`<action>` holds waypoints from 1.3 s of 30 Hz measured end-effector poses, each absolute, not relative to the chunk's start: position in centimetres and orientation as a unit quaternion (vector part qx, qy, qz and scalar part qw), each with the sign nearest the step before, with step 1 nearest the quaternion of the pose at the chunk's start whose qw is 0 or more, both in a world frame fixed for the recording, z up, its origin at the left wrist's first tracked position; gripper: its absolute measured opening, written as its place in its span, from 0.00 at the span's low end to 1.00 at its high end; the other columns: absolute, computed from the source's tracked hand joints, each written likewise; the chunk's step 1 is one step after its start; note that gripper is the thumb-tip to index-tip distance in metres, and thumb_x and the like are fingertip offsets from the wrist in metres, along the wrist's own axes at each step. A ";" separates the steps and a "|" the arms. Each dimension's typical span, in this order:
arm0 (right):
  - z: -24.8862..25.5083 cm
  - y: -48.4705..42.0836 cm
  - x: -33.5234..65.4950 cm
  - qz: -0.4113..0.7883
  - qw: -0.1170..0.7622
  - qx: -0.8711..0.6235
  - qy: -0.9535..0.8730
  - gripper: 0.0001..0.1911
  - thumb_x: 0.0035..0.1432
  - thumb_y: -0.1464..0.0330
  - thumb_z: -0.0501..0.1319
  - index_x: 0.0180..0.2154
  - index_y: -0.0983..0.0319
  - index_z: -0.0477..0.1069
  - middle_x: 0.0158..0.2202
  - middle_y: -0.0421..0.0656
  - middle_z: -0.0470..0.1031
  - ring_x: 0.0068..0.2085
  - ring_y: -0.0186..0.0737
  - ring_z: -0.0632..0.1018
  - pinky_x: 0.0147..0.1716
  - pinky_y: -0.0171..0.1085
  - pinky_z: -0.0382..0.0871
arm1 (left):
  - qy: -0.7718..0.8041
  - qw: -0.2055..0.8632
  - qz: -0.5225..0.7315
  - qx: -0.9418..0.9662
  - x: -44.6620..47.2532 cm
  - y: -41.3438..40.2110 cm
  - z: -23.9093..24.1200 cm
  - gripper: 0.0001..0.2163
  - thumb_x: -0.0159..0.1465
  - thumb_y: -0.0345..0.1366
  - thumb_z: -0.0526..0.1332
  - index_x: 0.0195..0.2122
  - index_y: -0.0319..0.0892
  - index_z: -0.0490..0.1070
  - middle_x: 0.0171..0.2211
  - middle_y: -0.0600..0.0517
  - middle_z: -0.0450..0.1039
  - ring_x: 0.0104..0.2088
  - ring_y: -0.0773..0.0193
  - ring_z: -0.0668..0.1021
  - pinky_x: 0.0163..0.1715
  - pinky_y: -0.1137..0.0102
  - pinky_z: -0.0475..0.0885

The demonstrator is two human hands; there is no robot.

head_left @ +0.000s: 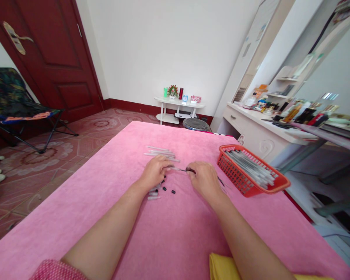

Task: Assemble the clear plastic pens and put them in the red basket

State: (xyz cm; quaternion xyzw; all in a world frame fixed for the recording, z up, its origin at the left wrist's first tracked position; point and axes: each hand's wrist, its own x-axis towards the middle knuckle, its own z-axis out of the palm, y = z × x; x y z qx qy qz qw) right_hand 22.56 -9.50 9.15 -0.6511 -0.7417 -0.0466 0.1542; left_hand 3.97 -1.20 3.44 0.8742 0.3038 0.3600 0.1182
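Over the middle of the pink cloth, my left hand is closed in a pinch on a pale, see-through pen barrel. My right hand pinches a thin dark pen refill, whose end meets the barrel between my hands. A dark slender piece shows past the right hand; whether it is held or lies on the cloth I cannot tell. Beyond my left hand lie several pale pen barrels. Small black caps and short clear caps are scattered near the left wrist, which partly hides them.
A red plastic basket full of grey-white pen barrels stands to the right. Yellow cloth lies at the near edge of the pink-covered table. Behind are a low white stand, a dresser and a folding chair.
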 end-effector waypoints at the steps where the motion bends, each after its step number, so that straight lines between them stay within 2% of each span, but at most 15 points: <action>1: 9.0 -9.5 22.4 -0.043 0.158 -0.648 -0.744 0.09 0.55 0.72 0.57 0.33 0.59 0.75 0.33 0.43 0.77 0.37 0.40 0.73 0.37 0.36 0.57 | 0.298 0.117 0.354 0.878 4.1 -1.4 3.6 0.12 0.55 0.23 0.59 0.37 0.42 0.76 0.35 0.48 0.73 0.41 0.59 0.72 0.43 0.64 0.67; 4: 8.7 -9.6 21.9 -0.047 0.205 -0.630 -0.747 0.07 0.54 0.71 0.59 0.36 0.60 0.74 0.35 0.43 0.76 0.39 0.41 0.73 0.39 0.37 0.58 | 0.288 0.128 0.351 0.882 4.4 -1.6 3.7 0.11 0.55 0.23 0.59 0.36 0.42 0.76 0.34 0.48 0.73 0.40 0.59 0.72 0.42 0.64 0.67; 7: 8.8 -10.1 21.1 -0.093 0.292 -0.589 -0.748 0.08 0.56 0.69 0.59 0.38 0.61 0.73 0.39 0.45 0.75 0.42 0.43 0.71 0.43 0.39 0.57 | 0.307 0.160 0.386 0.855 4.3 -1.2 3.3 0.12 0.55 0.23 0.58 0.36 0.42 0.76 0.36 0.48 0.75 0.42 0.59 0.73 0.44 0.64 0.67; 10: 9.0 -10.8 20.1 -0.090 0.325 -0.556 -0.760 0.07 0.59 0.68 0.56 0.36 0.61 0.73 0.38 0.45 0.74 0.41 0.41 0.71 0.43 0.39 0.57 | 0.340 0.209 0.451 0.798 3.9 -0.5 3.0 0.13 0.54 0.22 0.57 0.37 0.43 0.76 0.37 0.49 0.76 0.42 0.59 0.74 0.46 0.63 0.67; 15: 8.1 -11.4 18.8 0.053 0.218 -0.571 -0.790 0.07 0.55 0.65 0.60 0.37 0.57 0.73 0.35 0.40 0.74 0.35 0.36 0.74 0.34 0.33 0.59 | 0.376 0.319 0.571 0.657 3.5 0.0 3.2 0.10 0.54 0.25 0.58 0.35 0.40 0.76 0.36 0.49 0.77 0.39 0.61 0.76 0.44 0.65 0.68; 20: 6.5 -11.2 18.4 0.103 0.133 -0.586 -0.793 0.05 0.52 0.68 0.60 0.32 0.59 0.75 0.33 0.42 0.75 0.37 0.38 0.75 0.34 0.32 0.59 | 0.366 0.444 0.658 0.485 3.4 0.3 2.9 0.11 0.53 0.34 0.63 0.37 0.38 0.76 0.36 0.47 0.77 0.39 0.60 0.77 0.44 0.66 0.68; 24: 6.0 -11.1 18.4 0.141 0.126 -0.602 -0.775 0.07 0.50 0.70 0.60 0.33 0.59 0.75 0.36 0.42 0.76 0.39 0.37 0.75 0.36 0.30 0.60 | 0.354 0.520 0.682 0.373 3.0 1.1 2.1 0.19 0.50 0.41 0.67 0.41 0.36 0.75 0.41 0.42 0.77 0.41 0.59 0.77 0.45 0.66 0.68; 30: 5.5 -11.2 18.7 0.163 0.124 -0.650 -0.732 0.08 0.46 0.69 0.60 0.32 0.59 0.75 0.35 0.44 0.77 0.38 0.40 0.76 0.36 0.32 0.61 | 0.348 0.546 0.683 0.337 2.5 1.7 1.7 0.24 0.45 0.43 0.70 0.43 0.36 0.75 0.41 0.41 0.76 0.42 0.57 0.77 0.44 0.67 0.69; 33: 5.2 -11.2 19.0 0.184 0.171 -0.652 -0.715 0.07 0.45 0.71 0.60 0.29 0.60 0.74 0.31 0.43 0.77 0.35 0.39 0.75 0.33 0.33 0.61 | 0.350 0.541 0.680 0.350 2.7 1.4 2.1 0.24 0.47 0.44 0.69 0.43 0.36 0.74 0.41 0.41 0.76 0.40 0.58 0.78 0.43 0.67 0.70; 36: 6.3 -10.4 19.0 0.238 0.298 -0.615 -0.691 0.07 0.44 0.75 0.56 0.26 0.62 0.71 0.24 0.40 0.73 0.28 0.36 0.73 0.28 0.32 0.60 | 0.348 0.518 0.675 0.394 2.9 1.0 2.4 0.21 0.51 0.44 0.66 0.42 0.36 0.74 0.41 0.43 0.77 0.41 0.59 0.77 0.44 0.67 0.70; 39: 9.1 -8.8 18.8 0.343 0.436 -0.543 -0.630 0.07 0.43 0.75 0.56 0.28 0.63 0.69 0.21 0.37 0.69 0.23 0.32 0.70 0.23 0.30 0.60 | 0.343 0.481 0.653 0.474 3.0 0.7 2.8 0.17 0.55 0.42 0.63 0.41 0.37 0.74 0.41 0.43 0.77 0.43 0.57 0.77 0.46 0.64 0.69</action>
